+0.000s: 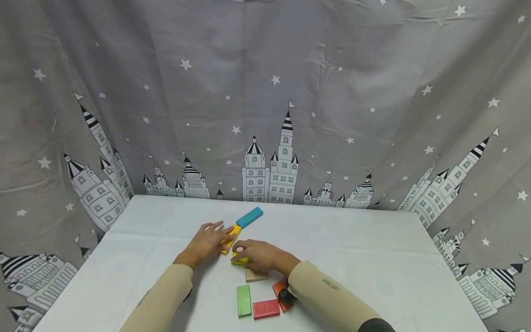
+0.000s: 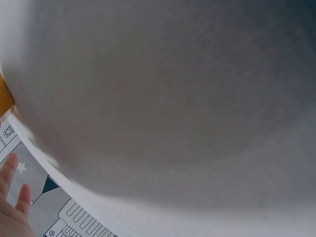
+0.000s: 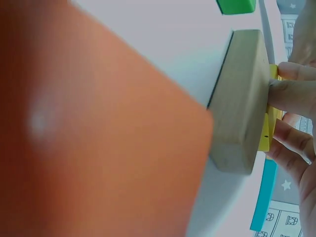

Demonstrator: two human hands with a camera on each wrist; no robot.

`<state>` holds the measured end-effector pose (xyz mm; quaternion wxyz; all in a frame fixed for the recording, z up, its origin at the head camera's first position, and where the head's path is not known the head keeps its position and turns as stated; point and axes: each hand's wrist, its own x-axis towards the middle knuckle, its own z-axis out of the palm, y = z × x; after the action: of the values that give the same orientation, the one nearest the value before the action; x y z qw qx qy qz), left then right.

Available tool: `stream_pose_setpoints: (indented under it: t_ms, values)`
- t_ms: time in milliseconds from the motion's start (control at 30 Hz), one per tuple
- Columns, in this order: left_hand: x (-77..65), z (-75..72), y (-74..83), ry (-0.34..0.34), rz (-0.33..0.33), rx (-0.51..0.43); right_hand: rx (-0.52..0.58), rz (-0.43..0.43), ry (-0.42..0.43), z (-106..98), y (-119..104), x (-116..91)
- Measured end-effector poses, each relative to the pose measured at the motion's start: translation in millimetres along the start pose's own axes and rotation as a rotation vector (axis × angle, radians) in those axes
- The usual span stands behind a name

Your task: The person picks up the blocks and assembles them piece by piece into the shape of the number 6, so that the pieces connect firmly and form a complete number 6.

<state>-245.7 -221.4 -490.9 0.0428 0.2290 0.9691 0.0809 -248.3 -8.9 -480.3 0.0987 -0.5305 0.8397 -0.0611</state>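
My left hand [image 1: 207,243] holds an orange-yellow block [image 1: 236,230], thumb near its close end and fingers over its top. The block's far end meets a blue block [image 1: 250,217]. Just right of it, my right hand [image 1: 261,255] pinches a smaller-looking yellow block [image 1: 239,259] between thumb and fingers. In the right wrist view this yellow block [image 3: 265,133] shows beyond a plain wooden block [image 3: 239,98], its top partly behind the fingers [image 3: 291,95]. In the left wrist view, two left fingers [image 2: 23,200] are stretched out, away from the orange-yellow block's corner [image 2: 5,96].
Below my right hand lies the plain wooden block [image 1: 256,275]. Nearer stand a green block [image 1: 244,300], a red block [image 1: 266,309] and an orange block [image 1: 279,289], partly under my right wrist. A grey castle-print curtain [image 1: 332,115] hangs behind the white table [image 1: 352,267].
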Motion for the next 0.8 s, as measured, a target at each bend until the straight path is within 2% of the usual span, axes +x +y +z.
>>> stream_pose_setpoints:
  t_ms: [367, 633, 800]
  values:
    - [-1.6, -4.1, 1.6, -0.013, 0.003, 0.004, -0.03, -0.004, 0.026, 0, -11, 6]
    - [-1.6, -3.8, 3.0, -0.02, 0.003, -0.005, 0.122, 0.087, 0.058, 5, -7, 6]
    - [-0.8, -2.3, 2.6, -0.031, -0.023, -0.005, 0.136, 0.125, 0.079, 7, -4, 6]
